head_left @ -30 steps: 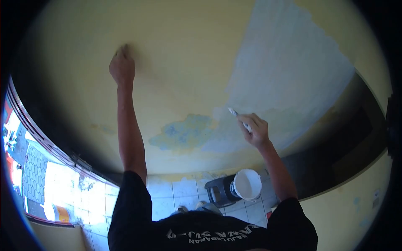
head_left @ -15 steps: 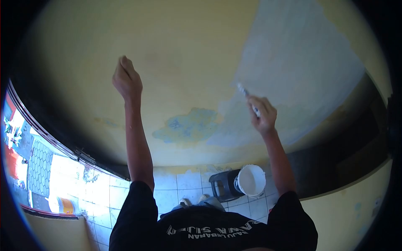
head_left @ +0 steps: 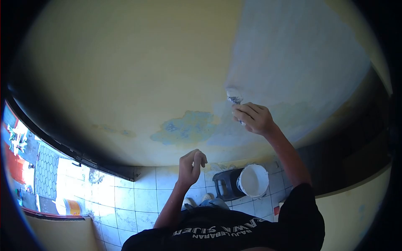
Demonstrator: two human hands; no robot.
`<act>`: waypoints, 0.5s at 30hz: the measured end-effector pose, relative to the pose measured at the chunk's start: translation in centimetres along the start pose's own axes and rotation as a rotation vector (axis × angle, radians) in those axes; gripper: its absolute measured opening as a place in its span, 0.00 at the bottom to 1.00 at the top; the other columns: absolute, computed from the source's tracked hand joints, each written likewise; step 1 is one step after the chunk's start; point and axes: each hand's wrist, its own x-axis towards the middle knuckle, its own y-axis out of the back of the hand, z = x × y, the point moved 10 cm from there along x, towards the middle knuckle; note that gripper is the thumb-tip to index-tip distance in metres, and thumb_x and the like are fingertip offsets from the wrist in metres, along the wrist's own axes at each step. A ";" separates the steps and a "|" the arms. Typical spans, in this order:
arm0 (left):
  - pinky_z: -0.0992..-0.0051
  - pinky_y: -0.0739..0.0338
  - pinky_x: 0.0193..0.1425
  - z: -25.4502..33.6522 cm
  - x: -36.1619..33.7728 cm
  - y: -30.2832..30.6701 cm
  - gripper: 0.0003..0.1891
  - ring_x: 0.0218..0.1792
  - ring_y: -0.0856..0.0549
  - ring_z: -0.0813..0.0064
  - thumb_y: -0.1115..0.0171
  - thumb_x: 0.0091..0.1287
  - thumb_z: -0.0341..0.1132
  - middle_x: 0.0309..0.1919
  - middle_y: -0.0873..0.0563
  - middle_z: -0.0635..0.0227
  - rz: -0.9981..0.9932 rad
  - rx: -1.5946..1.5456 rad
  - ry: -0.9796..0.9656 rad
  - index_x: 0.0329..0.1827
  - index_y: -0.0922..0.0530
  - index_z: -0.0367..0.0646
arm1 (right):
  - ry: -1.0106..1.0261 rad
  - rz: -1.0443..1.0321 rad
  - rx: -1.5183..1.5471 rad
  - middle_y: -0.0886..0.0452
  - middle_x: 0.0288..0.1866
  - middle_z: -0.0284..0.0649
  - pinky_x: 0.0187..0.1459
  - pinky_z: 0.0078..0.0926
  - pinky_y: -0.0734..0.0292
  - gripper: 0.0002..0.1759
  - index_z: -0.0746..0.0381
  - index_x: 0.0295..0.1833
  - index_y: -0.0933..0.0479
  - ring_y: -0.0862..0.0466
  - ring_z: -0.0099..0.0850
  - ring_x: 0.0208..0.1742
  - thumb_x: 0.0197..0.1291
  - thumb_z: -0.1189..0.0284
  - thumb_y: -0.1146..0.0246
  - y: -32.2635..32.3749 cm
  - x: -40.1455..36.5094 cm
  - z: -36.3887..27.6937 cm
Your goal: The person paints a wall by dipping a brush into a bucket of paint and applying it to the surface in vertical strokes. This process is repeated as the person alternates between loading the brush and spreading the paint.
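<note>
My right hand is wrapped round the handle of a paintbrush, its bristles coated white and held at the wall. There, yellow wall meets an area of whitish paint. Loosely curled, my left hand hangs in front of my body, below a flaked bluish patch; nothing shows between its fingers. Beneath my right arm stands a white bucket with pale paint inside.
A dark plastic container adjoins the bucket on the tiled floor. My feet are near it. At left, a doorway opens onto a bright area with another white and orange bucket. A dark opening lies at right.
My left hand has dropped from high in front of the yellow wall to near my body. My right hand and the paintbrush have shifted slightly left and down, and the brush has turned its broad side.
</note>
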 end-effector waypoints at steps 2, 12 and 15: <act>0.70 0.27 0.34 0.5 0.2 0.5 0.23 0.24 0.21 0.72 0.55 0.85 0.33 0.23 0.20 0.61 0.046 0.005 0.009 0.29 0.22 0.34 | 0.066 0.078 -0.024 0.11 0.49 0.39 0.36 0.27 0.14 0.12 0.57 0.44 0.18 0.12 0.32 0.39 0.54 0.73 0.24 2.6 1.2 0.1; 0.74 0.33 0.28 0.5 0.0 0.4 0.26 0.21 0.26 0.80 0.58 0.87 0.38 0.21 0.19 0.65 0.205 -0.053 0.017 0.28 0.22 0.34 | 0.117 0.029 -0.041 0.12 0.49 0.35 0.32 0.24 0.16 0.10 0.55 0.41 0.18 0.14 0.28 0.36 0.54 0.73 0.26 -0.7 -1.8 1.4; 0.75 0.34 0.27 0.1 -0.5 0.4 0.27 0.20 0.27 0.82 0.59 0.87 0.39 0.20 0.20 0.67 0.254 -0.067 0.026 0.28 0.21 0.35 | 0.120 -0.020 0.098 0.13 0.46 0.34 0.32 0.24 0.17 0.10 0.55 0.40 0.19 0.14 0.27 0.35 0.53 0.72 0.27 -1.8 -3.2 0.1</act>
